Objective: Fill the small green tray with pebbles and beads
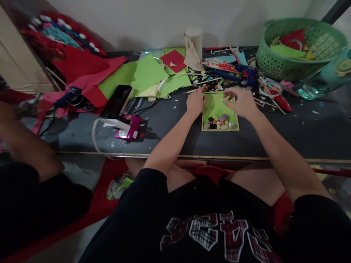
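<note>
A shallow framed board (pixel 215 106) with a lime-green face lies on the dark table in front of me. Along its near side sits a cluster of small coloured pebbles (pixel 218 125), with one larger grey stone (pixel 224 117) among them. At the board's far left corner my left hand (pixel 196 102) is closed on the rim, fingers bent over it. My right hand (pixel 241 101) hovers over the board's right side, thumb and index finger a little apart. A tiny pale speck (pixel 222 99) shows near those fingertips; whether they touch it is unclear.
Behind the board lie loose pebbles, sticks and a blue glue gun (pixel 248 73). A green basket (pixel 290 65) and a clear bottle (pixel 314 87) stand right. Coloured paper (pixel 148 75), a phone (pixel 119 100) and a purple device (pixel 128 128) lie left. Another person's arm (pixel 27 146) is far left.
</note>
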Demonstrator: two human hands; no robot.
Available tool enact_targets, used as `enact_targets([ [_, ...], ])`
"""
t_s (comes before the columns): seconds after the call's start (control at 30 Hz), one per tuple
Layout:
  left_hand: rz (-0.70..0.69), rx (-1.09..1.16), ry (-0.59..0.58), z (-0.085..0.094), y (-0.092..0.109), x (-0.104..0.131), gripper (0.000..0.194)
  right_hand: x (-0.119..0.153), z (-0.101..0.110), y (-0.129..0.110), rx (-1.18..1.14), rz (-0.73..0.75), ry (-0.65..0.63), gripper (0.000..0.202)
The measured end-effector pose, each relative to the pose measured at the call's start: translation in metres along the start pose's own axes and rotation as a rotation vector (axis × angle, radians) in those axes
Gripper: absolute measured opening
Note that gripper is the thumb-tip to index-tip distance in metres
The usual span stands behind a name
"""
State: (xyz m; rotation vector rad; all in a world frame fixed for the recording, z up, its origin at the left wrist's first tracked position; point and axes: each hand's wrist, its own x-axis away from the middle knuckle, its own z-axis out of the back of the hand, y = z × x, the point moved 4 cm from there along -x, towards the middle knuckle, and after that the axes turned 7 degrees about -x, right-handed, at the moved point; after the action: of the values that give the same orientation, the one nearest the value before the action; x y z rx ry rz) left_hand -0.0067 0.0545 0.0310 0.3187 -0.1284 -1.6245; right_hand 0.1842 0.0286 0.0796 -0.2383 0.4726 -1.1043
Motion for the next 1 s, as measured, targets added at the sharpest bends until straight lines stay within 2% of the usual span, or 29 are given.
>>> enact_targets([
  [0.1, -0.014, -0.001, 0.009, 0.0, 0.0, 0.001, 0.035, -0.009, -0.005, 0.016, -0.013, -0.041, -0.005, 0.027],
  [0.23, -0.024, -0.008, 0.008, -0.002, 0.0, 0.001, 0.034, -0.014, -0.003, 0.027, 0.062, -0.136, 0.069, 0.031],
  [0.37, -0.032, -0.004, 0.007, -0.003, -0.001, -0.001, 0.032, 0.002, 0.017, 0.029, 0.166, -0.299, 0.21, 0.036],
  [0.5, -0.03, -0.006, 0.006, -0.003, -0.001, -0.001, 0.032, 0.02, 0.037, 0.045, 0.305, -0.505, 0.374, 0.048],
  [0.57, -0.029, -0.004, 0.005, -0.003, -0.001, 0.0, 0.031, 0.023, 0.041, 0.061, 0.373, -0.678, 0.352, 0.046],
  [0.63, -0.029, 0.0, 0.01, -0.002, 0.0, 0.0, 0.031, 0.023, 0.041, 0.073, 0.397, -0.827, 0.245, 0.038],
  [0.67, -0.031, 0.002, 0.013, -0.001, 0.0, 0.0, 0.031, 0.022, 0.04, 0.076, 0.392, -0.849, 0.192, 0.038],
  [0.73, -0.036, 0.008, 0.019, -0.001, 0.0, 0.0, 0.031, 0.019, 0.04, 0.077, 0.372, -0.846, 0.169, 0.044],
  [0.83, -0.04, 0.017, 0.024, -0.003, 0.0, -0.001, 0.029, 0.016, 0.044, 0.068, 0.353, -0.79, 0.344, 0.043],
  [0.93, -0.044, 0.046, 0.069, -0.01, -0.003, -0.005, 0.024, 0.012, 0.041, 0.056, 0.32, -0.64, 0.519, 0.032],
  [1.0, -0.061, 0.083, 0.135, -0.015, -0.006, -0.008, 0.019, 0.008, 0.034, 0.05, 0.272, -0.498, 0.551, 0.03],
])
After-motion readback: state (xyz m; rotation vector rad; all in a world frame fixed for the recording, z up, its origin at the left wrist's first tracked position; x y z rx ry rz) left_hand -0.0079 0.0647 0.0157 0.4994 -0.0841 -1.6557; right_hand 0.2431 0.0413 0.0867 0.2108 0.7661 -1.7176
